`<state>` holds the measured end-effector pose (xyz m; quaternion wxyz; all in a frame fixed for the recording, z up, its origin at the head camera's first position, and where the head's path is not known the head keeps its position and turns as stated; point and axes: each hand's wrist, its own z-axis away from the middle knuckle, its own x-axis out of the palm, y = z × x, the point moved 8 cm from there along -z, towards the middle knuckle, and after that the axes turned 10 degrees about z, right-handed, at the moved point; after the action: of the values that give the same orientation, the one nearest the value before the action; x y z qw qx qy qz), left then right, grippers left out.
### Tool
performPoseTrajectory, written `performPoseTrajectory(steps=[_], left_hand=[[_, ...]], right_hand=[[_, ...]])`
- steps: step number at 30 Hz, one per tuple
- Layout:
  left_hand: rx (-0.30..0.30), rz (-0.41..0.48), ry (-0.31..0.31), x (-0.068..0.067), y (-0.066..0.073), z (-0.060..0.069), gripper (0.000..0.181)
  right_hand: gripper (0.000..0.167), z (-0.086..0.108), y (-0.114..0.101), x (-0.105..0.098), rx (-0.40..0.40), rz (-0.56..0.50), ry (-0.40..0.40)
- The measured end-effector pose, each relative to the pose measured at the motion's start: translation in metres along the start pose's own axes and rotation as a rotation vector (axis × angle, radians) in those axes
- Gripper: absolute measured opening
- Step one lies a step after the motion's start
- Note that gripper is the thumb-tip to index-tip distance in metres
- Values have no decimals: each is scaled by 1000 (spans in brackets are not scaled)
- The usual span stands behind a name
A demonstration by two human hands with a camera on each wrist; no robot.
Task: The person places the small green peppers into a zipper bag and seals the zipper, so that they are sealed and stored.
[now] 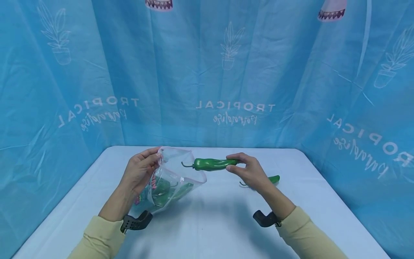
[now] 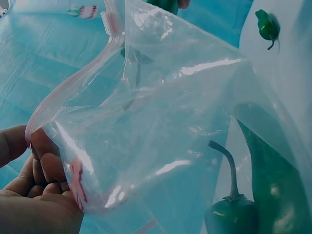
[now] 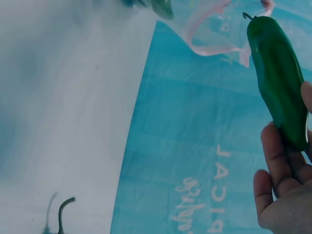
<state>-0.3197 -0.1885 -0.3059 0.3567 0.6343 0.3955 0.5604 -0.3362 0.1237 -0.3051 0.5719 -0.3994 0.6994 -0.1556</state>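
My left hand [image 1: 139,169] pinches the rim of a clear zip bag [image 1: 173,169] with a pinkish edge, its mouth spread apart and facing right. Several green peppers [image 2: 278,180] show through the plastic in the lower part of the bag. Between thumb and fingers, my right hand [image 1: 247,169] holds a long green pepper [image 1: 211,164] by its blunt end. That pepper lies level, its curved stem pointing left at the bag's opening. Another green pepper [image 1: 275,179] rests on the table behind my right wrist, partly hidden by it.
A white table [image 1: 207,230] with rounded far corners lies under both hands. Blue printed curtains [image 1: 207,72] hang along its back and both sides. Each wrist wears a black strap with a camera mount, such as the left mount [image 1: 137,221].
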Motion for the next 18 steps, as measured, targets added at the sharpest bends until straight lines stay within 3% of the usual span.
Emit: performPoseTrajectory(steps=[18], left_hand=[[-11, -7, 0, 0, -2, -1, 18]], right_hand=[[31, -16, -23, 37, 5, 20, -28]])
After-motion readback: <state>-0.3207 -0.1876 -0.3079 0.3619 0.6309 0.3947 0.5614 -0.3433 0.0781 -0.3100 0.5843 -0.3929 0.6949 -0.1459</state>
